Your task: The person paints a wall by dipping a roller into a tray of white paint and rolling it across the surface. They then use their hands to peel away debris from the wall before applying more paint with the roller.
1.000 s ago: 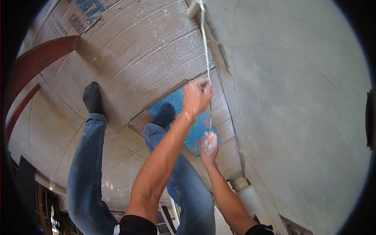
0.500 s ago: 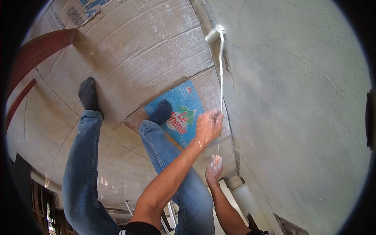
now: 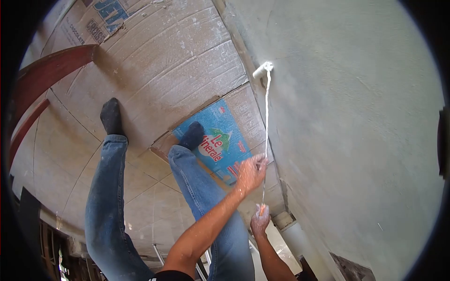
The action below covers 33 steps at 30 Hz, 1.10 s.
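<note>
A paint roller (image 3: 262,70) with a white, paint-coated sleeve lies against the lower part of the grey-green wall, close to the floor edge. Its long thin white rod (image 3: 267,112) runs back toward me. My left hand (image 3: 252,173), speckled with paint, is closed around the rod partway along. Behind it, my right hand (image 3: 260,220) grips the orange handle end (image 3: 262,210), and white paint coats its fingers. The wall (image 3: 347,131) fills the right side of the view.
Paint-spattered cardboard (image 3: 178,56) and a blue printed carton sheet (image 3: 211,117) cover floor tiles along the wall. My socked feet stand beside and on them. Curved red-brown wooden pieces (image 3: 58,70) jut in at the left. A pale boxy object (image 3: 281,248) sits below my right arm.
Roller and rod have come back toward me along the base of the wall. Both hands have moved the same way, still holding it. The view has shifted slightly.
</note>
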Available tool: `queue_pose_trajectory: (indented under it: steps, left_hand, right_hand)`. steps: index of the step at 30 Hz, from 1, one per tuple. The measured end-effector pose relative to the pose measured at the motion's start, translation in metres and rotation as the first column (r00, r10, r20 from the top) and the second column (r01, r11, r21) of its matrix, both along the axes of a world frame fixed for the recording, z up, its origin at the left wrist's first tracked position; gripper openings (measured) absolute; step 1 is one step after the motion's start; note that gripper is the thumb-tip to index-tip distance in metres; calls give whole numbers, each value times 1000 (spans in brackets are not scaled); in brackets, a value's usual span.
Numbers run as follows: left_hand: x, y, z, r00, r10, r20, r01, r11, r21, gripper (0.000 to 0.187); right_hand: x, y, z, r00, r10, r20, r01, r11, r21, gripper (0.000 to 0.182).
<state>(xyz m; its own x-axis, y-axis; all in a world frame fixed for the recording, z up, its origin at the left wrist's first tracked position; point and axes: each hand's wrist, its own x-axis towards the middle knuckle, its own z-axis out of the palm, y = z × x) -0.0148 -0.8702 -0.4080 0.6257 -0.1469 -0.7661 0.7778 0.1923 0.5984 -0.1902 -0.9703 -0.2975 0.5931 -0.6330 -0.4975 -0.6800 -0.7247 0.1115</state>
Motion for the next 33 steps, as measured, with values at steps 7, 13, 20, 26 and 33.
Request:
queue_pose_trajectory:
  steps: [7,13,20,26,33]
  left_hand:
    - [91,52,-61,970,-22,241,-49,957,285,25]
    - [138,81,-87,987,67,146,-91,982,168,27]
    - [28,24,-14,995,-89,36,90,996,-2,29]
    - [23,40,-3,998,-63,-30,62,997,-51,26]
    - [94,65,-87,990,1,141,-27,983,180,24]
  right_hand:
    - [107,52,-78,995,18,99,-26,997,72,31]
    - [144,63,-127,987,21,158,-41,991,127,31]
    - [39,21,-13,999,10,-31,-9,1000,30,31]
    - [25,34,1,999,11,-39,-1,971,237,29]
    - [88,38,-131,987,84,135,-117,960,256,35]
